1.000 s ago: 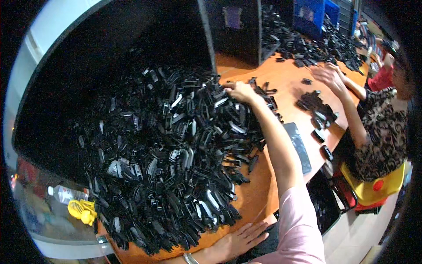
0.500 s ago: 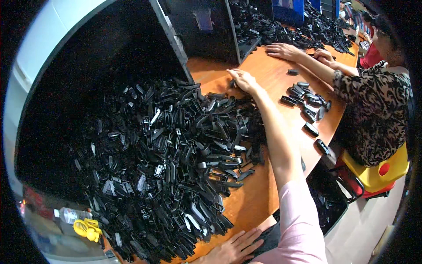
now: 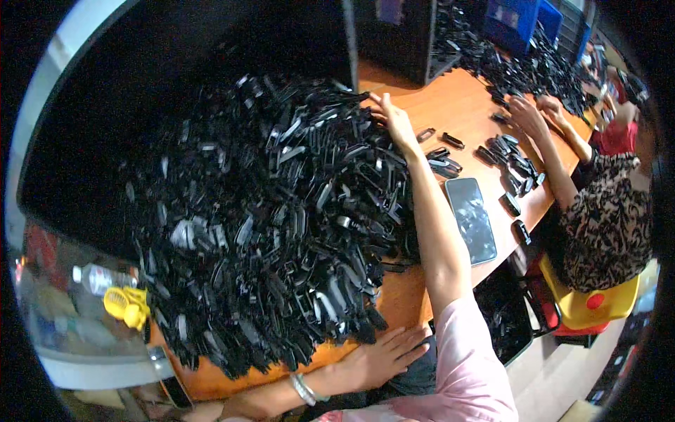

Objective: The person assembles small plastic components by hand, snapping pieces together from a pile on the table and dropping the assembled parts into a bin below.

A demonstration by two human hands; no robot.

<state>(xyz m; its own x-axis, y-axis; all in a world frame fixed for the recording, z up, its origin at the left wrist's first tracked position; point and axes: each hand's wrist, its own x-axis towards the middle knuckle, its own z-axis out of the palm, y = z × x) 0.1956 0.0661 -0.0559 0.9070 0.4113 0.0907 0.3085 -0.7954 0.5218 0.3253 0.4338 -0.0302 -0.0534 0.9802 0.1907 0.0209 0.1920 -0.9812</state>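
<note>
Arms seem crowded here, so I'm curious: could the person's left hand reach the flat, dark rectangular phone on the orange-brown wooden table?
Probably not directly: the right forearm stretches between the left hand and the phone, though nothing lies on its dark face.

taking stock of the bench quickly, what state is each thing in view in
Pile of black parts: loosely heaped
Phone: lying flat, glossy face up
Clear bottle: white cap on
Yellow stool: occupied by a co-worker
Left hand: open, palm down, fingers spread
Right hand: fingers partly extended at the pile's edge; grip unclear
</note>
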